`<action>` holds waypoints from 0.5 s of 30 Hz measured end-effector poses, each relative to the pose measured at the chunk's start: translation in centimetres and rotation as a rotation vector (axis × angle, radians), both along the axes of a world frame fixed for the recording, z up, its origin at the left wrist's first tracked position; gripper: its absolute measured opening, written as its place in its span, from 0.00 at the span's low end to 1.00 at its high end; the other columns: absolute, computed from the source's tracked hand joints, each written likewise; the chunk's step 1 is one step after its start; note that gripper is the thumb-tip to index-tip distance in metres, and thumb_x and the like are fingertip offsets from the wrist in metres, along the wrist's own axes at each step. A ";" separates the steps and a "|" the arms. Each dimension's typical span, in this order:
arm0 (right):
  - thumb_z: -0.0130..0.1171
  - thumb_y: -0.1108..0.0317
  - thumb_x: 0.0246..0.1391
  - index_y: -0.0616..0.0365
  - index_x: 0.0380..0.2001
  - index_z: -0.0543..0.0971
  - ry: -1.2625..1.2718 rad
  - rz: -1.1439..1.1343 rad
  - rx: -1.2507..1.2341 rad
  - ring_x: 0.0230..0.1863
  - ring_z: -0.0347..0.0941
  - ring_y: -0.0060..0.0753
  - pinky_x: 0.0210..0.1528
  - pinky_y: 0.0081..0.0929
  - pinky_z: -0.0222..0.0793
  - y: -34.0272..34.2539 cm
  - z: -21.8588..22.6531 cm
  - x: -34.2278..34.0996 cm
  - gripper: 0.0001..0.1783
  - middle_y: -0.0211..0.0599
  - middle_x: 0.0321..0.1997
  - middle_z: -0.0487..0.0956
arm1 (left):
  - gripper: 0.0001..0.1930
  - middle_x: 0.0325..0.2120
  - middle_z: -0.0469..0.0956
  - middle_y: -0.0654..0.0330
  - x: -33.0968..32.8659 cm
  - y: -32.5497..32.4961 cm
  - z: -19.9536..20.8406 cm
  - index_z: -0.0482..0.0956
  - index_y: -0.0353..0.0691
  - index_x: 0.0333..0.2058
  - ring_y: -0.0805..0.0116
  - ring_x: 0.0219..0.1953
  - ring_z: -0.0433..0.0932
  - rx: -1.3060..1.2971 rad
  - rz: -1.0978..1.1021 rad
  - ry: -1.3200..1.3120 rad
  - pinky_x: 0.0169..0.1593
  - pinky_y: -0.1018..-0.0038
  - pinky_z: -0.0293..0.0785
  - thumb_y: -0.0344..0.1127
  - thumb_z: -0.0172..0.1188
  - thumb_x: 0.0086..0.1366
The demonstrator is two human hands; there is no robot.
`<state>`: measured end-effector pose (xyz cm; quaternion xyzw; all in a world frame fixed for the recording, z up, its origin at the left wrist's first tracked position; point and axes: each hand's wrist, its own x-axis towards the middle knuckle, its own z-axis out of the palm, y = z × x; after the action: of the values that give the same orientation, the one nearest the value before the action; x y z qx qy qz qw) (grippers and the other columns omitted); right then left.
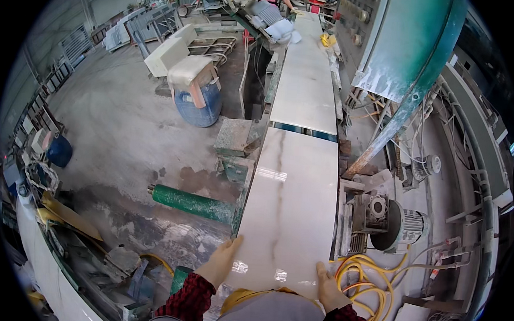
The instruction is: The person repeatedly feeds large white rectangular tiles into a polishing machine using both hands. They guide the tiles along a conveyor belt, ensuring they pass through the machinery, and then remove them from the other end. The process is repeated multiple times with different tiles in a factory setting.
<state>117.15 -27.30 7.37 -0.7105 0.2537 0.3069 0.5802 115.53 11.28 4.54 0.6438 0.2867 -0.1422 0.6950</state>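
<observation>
A long, polished white stone slab (296, 188) with a brownish vein down its length lies in front of me on a roller conveyor. My left hand (219, 263) grips its left edge near the close end, the thumb up on the edge. At the opposite edge my right hand (329, 287) holds on the same way, thumb upward; the fingers under the slab are hidden on both sides. Beyond a narrow gap showing blue-green rollers (304, 131) lies a second white slab (306, 85).
A green roller (192, 202) juts out at the left. A dusty motor (400, 227) and a coiled yellow hose (372, 283) are at the right. A blue barrel (199, 105) with a padded top stands left of the conveyor. Far ahead, another person's hand (298, 12) rests by the conveyor.
</observation>
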 end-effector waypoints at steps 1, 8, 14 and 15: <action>0.60 0.24 0.85 0.79 0.80 0.76 -0.007 -0.036 0.066 0.68 0.89 0.45 0.73 0.40 0.85 0.4 0.4 0.8 0.58 0.55 0.73 0.88 | 0.40 0.65 0.91 0.47 -0.2 -0.2 0.0 0.84 0.30 0.75 0.54 0.67 0.87 0.018 -0.001 0.039 0.73 0.60 0.80 0.67 0.56 0.92; 0.60 0.28 0.87 0.76 0.80 0.78 0.007 -0.036 0.112 0.71 0.85 0.39 0.76 0.36 0.81 0.5 1.1 4.0 0.53 0.50 0.74 0.88 | 0.47 0.72 0.88 0.40 1.8 -2.2 1.2 0.82 0.29 0.79 0.48 0.76 0.84 0.274 0.076 0.222 0.79 0.59 0.76 0.73 0.57 0.90; 0.59 0.29 0.88 0.74 0.82 0.78 0.012 -0.060 0.151 0.74 0.83 0.38 0.78 0.37 0.79 0.8 0.8 5.3 0.52 0.47 0.76 0.87 | 0.46 0.75 0.86 0.39 3.2 -2.0 1.7 0.81 0.29 0.80 0.47 0.78 0.83 0.277 0.066 0.205 0.81 0.59 0.74 0.72 0.57 0.90; 0.59 0.29 0.89 0.74 0.82 0.77 0.005 -0.055 0.146 0.74 0.84 0.38 0.78 0.37 0.79 0.9 0.9 5.4 0.51 0.47 0.76 0.87 | 0.46 0.75 0.86 0.39 3.4 -1.9 1.3 0.81 0.30 0.80 0.46 0.78 0.82 0.270 0.064 0.218 0.82 0.59 0.74 0.71 0.57 0.90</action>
<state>122.60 -26.38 8.30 -0.6583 0.2515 0.3104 0.6379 118.91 9.40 5.88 0.7027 0.3972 -0.1493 0.5711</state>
